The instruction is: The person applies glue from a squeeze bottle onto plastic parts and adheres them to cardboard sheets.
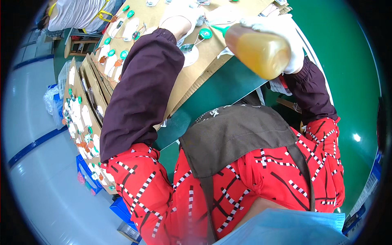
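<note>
My right hand [292,36], in a white glove, is wrapped around a squeeze bottle [261,51] of amber liquid. The bottle lies tilted, its green nozzle pointing left, just beside my left hand [181,11]. That hand, also in a white glove, is over the cardboard sheet [192,83]. Its fingertips look pinched together near a small part at the upper edge, but what they hold is hidden. Close below the nozzle lies a green round disc [205,33], wired to a small circuit board [187,47] on a white casing [191,57].
Several white casings [130,28] with green discs and wires cover the cardboard's left side. More loaded cardboard sheets [81,118] stand lower left. A green tabletop [220,87] shows under the cardboard. Another person [79,15] is at the upper left, near a wooden stool [75,47].
</note>
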Demonstrator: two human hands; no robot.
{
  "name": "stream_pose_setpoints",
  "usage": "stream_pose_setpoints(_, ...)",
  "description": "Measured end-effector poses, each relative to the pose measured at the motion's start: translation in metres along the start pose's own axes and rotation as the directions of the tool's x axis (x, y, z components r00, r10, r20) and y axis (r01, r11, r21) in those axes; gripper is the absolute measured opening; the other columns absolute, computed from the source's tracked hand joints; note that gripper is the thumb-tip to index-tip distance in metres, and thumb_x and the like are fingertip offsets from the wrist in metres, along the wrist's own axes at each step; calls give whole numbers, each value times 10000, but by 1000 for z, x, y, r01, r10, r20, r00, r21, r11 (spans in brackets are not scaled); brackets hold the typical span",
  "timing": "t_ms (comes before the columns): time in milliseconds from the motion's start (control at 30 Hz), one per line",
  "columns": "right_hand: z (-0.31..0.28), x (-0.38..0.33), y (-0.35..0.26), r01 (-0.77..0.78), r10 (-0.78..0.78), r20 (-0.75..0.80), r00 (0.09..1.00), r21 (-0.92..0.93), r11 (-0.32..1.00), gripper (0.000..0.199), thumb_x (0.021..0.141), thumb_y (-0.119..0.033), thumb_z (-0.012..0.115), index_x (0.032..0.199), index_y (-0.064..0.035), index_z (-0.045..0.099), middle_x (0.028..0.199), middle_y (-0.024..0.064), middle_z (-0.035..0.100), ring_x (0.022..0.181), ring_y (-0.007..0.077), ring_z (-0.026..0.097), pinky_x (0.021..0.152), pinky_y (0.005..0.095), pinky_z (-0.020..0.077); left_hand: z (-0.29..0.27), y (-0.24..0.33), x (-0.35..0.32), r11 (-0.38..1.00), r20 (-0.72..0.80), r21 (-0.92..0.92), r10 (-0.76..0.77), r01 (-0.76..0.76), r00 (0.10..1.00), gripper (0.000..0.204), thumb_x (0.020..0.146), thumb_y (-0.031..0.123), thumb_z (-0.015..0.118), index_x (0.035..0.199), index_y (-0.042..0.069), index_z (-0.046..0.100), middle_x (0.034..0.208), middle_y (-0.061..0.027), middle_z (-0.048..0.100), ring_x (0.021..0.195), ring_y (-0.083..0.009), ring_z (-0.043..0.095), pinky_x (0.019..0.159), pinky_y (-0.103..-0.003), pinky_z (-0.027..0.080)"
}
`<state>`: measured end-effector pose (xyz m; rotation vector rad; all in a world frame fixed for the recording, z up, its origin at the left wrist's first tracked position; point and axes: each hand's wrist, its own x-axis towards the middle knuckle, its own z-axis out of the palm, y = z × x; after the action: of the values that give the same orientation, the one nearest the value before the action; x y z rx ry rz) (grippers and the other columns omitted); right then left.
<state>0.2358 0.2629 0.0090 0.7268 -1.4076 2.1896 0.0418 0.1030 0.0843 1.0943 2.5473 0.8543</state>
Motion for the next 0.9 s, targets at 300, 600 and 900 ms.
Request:
stream_pose_setpoints(300,-74,-48,-53,300,-68,-622,780,276,913,647,715,-259,809,1241,-38,503,1228,157,553,1119,283,554,952,431,501,-11,-18,15,916,63,366,153,-166,986,320,907,236,549,1143,38,633,1005,-108,692,834,-176,669,785,-311,507)
stream_pose_setpoints(600,-112,-86,-66,429,-82,-531,843,574,697,751,697,-225,831,1297,-10,433,1308,199,489,1203,347,495,1013,468,466,-67,-8,31,672,27,674,393,-307,919,298,843,218,555,1109,137,665,971,-131,674,913,-308,638,859,-364,482)
stream_pose_setpoints(900,-82,-27,-52,341,-88,-429,899,561,754,607,853,-248,693,1333,-31,392,1346,174,460,1217,333,492,989,493,483,-46,12,79,628,-47,773,-88,92,995,282,742,266,684,967,99,719,994,-155,682,951,-302,646,851,-356,490)
